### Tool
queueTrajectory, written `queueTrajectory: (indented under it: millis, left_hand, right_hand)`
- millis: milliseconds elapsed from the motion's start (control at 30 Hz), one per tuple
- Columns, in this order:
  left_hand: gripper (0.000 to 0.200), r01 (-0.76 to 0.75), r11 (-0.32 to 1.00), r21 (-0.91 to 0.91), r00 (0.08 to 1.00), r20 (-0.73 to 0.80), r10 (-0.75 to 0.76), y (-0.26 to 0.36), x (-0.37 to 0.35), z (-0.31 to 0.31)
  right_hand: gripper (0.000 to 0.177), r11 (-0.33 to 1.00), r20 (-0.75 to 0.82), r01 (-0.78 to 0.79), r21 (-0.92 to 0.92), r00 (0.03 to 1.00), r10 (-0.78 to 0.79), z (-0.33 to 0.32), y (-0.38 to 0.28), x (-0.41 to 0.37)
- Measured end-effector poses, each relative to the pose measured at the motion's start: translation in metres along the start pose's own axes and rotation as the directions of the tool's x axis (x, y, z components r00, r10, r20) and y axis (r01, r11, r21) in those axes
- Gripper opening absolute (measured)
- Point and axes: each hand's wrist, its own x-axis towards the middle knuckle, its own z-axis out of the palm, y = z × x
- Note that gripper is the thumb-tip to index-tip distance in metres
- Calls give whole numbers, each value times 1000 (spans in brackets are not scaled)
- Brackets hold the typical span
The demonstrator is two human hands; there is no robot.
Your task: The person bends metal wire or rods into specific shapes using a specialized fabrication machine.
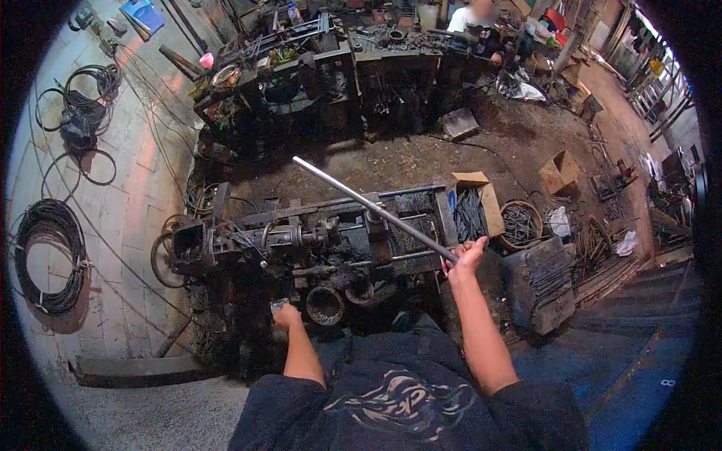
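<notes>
My right hand (469, 257) is closed around the near end of a long metal rod (353, 196). The rod slants up and to the left across the view, bright at its far end and darker toward my grip. Beneath it lies a dark, greasy lathe-like machine (282, 238) with rails running to the right. Low at the machine's front left, my left hand (284, 317) is closed by a small greyish piece; I cannot tell what it holds. A round, dirty bowl-shaped container (326, 306) sits just right of that hand.
Right of the machine stand a cardboard box (490, 204) of dark rods and a basket (520, 225) of metal pieces. A ribbed dark case (538, 286) is nearer me. Cable coils (49, 255) hang at left. A cluttered workbench (395, 54) and another person (472, 19) are at the back.
</notes>
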Motion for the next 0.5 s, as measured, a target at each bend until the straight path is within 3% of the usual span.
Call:
queueTrajectory:
  millis: [33,100,133,200,333,400,500]
  left_hand:
    - [38,-1,1000,1,1000,0,1,-10,12,7]
    - [37,54,969,-243,989,146,-19,-38,43,27]
    - [37,56,969,-242,989,147,-20,-24,27,18]
    - [36,-12,998,-62,1000,8,13,-1,-3,-1]
    - [36,8,991,-133,999,37,-3,7,-13,-10]
    - [36,-9,1000,-11,999,41,9,10,-15,-12]
    - [28,106,983,-149,994,42,-101,13,-16,-13]
  right_hand:
    - [56,1000,27,-11,6,1000,11,-1,1,1]
    - [55,1000,51,-20,14,999,19,-4,0,3]
    - [55,998,62,-41,40,997,39,-5,-1,3]
    - [56,996,75,-67,64,995,62,-6,0,5]
    - [56,996,74,-64,59,996,59,-7,3,7]
    - [56,997,82,-66,43,995,63,-6,3,8]
    - [54,1000,78,-4,13,997,3,-5,5,8]
